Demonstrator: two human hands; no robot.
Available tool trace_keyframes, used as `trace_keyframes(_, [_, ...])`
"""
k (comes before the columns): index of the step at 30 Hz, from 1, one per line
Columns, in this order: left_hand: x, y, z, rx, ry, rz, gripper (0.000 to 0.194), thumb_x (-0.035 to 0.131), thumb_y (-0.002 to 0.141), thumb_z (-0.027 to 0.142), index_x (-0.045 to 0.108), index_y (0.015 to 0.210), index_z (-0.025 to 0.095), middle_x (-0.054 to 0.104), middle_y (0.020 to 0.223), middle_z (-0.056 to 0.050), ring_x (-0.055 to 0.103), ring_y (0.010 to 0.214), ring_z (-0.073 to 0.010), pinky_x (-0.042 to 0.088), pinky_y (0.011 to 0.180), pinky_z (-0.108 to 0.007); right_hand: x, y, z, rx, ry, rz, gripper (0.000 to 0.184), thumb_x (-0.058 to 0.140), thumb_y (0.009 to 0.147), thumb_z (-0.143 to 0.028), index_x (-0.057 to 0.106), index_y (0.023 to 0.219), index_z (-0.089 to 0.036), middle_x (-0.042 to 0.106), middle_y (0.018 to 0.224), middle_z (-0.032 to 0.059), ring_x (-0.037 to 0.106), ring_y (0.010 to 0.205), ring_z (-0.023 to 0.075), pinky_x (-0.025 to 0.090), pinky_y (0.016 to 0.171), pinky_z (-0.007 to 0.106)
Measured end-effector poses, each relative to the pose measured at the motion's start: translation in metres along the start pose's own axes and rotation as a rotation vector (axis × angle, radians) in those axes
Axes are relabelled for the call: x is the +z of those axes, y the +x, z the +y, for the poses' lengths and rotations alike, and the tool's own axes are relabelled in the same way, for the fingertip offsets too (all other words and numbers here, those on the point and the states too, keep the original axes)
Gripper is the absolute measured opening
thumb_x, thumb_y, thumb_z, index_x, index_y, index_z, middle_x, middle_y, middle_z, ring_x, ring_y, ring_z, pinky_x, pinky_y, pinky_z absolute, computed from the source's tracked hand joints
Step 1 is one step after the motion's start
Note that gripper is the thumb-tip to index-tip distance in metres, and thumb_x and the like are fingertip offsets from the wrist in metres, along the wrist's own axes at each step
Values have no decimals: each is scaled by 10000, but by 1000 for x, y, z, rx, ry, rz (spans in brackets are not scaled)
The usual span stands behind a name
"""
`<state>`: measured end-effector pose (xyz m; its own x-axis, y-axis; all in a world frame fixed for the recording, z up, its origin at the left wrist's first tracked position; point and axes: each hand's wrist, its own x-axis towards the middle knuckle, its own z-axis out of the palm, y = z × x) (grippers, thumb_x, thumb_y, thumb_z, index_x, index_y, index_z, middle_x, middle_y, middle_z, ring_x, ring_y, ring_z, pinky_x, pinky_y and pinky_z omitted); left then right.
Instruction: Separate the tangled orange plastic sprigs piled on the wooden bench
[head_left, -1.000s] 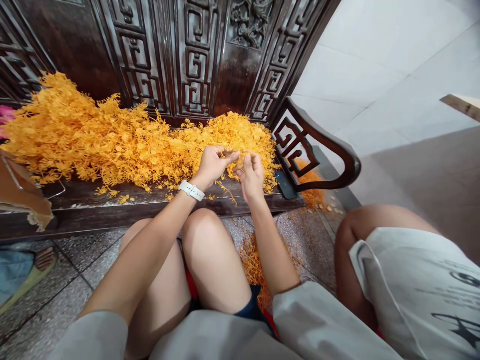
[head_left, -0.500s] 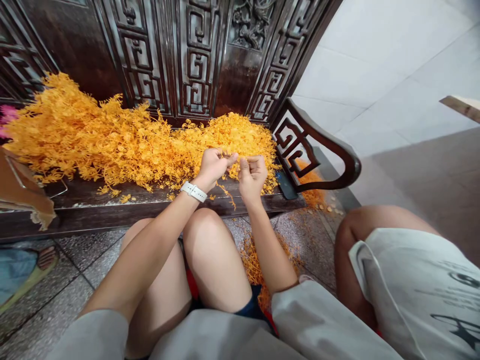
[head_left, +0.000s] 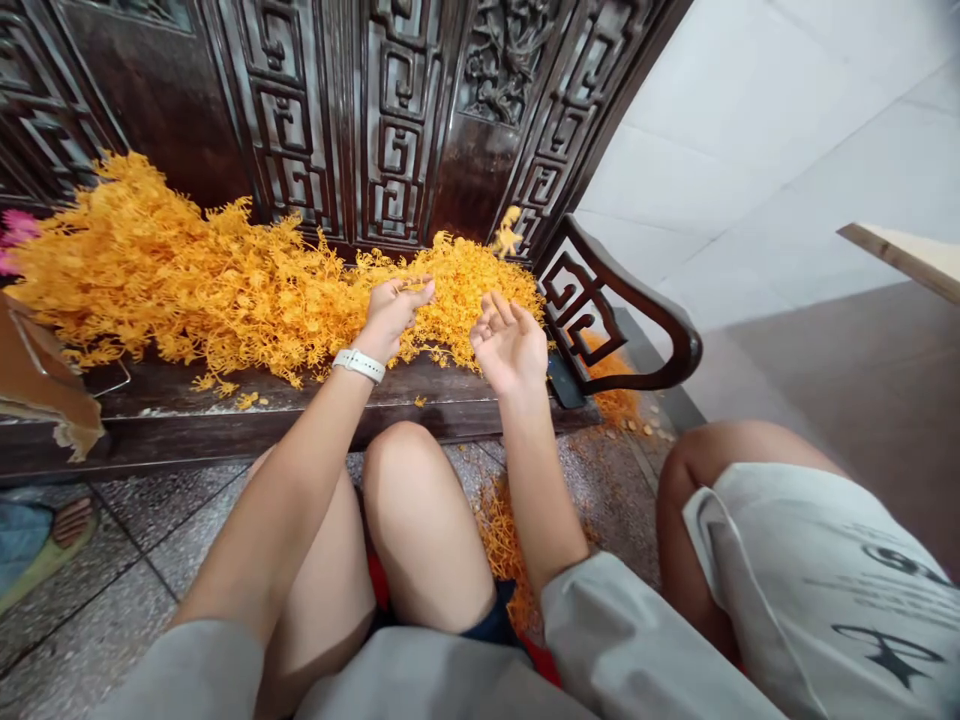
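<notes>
Bristling, golden sprigs (head_left: pixel 285 295) heap beyond left fingers (head_left: pixel 421 295) nearly closed, hold unclear; right fingers (head_left: pixel 523 318) open, empty.

glossy dark carved wood bench (head_left: pixel 480 165), matt grey cloth sleeve (head_left: pixel 611 615), speckled floor (head_left: pixel 142 595)

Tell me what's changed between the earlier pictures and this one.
The left hand has moved left, away from the right hand, which has opened with its palm up. A yellow sprig now shows above the right hand, apparently in the air and let go. The loose strand that hung below the hands is gone from there. The big yellow heap and carved armrest stayed put.
</notes>
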<state>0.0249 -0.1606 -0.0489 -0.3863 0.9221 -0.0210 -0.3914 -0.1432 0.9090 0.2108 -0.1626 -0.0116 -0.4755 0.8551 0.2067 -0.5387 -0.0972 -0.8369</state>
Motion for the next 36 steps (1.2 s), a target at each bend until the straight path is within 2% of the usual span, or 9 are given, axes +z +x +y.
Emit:
trace_keyframes(2, [4,-5,2,-4,11,-30,276,839,805,217,709,1040,154,723,856,-45,305,491,-42,190,454,-225,-10,6,8,24,41,303,146,659,932,-319,700,1036,-226,672,851,-8,554,633,82,499,566,190])
trace_keyframes(3, [5,-7,3,-5,23,-56,285,843,804,213,712,1051,151,718,848,-45,326,500,-46,195,457,-224,-11,5,12,33,25,356,165,681,911,-299,696,1059,-227,665,861,-10,554,641,84,488,559,194])
trace_keyframes(8, [8,-11,2,-29,66,-156,582,943,686,158,689,1210,145,553,648,51,387,505,-62,246,476,-219,-7,-4,26,2,-165,330,342,814,843,-380,658,1113,-239,694,957,6,616,725,110,510,604,229])
trace_keyframes(10, [9,-13,0,-43,99,-202,625,957,664,158,698,1232,149,522,634,64,378,497,-60,249,481,-223,-8,-1,30,3,-219,313,397,844,825,-423,643,1121,-251,696,1037,12,634,768,115,533,638,241])
trace_keyframes(14, [12,-18,-1,-58,178,-259,567,946,686,197,744,1214,152,578,667,34,388,499,-58,274,491,-228,-14,5,35,-62,-304,316,312,855,809,-418,645,924,-219,637,943,-7,613,758,95,513,620,211])
trace_keyframes(20, [15,-20,2,-9,118,-257,550,908,686,207,776,1217,150,663,726,-31,607,676,-127,301,500,-211,-17,0,38,-36,-272,388,228,756,819,-291,555,759,-204,667,759,-13,565,595,82,459,549,208])
trace_keyframes(28, [22,-20,-7,85,240,-205,381,809,734,214,816,1109,144,589,618,17,317,493,-65,206,490,-242,-10,2,41,-171,-318,463,249,724,855,-298,493,793,-228,653,691,-43,551,520,72,449,513,211])
trace_keyframes(33, [26,-21,-10,19,185,-161,367,824,754,224,786,1110,139,625,642,-8,492,532,-99,255,478,-225,-13,3,43,-233,-363,483,275,722,862,-282,459,937,-258,679,722,-73,554,522,74,463,524,210])
trace_keyframes(36, [27,-22,-7,-58,130,-184,330,790,738,145,759,1067,125,591,587,4,498,500,-98,259,457,-213,-13,2,42,-223,-350,459,311,718,864,-291,479,1061,-269,674,739,-77,561,539,81,463,538,215])
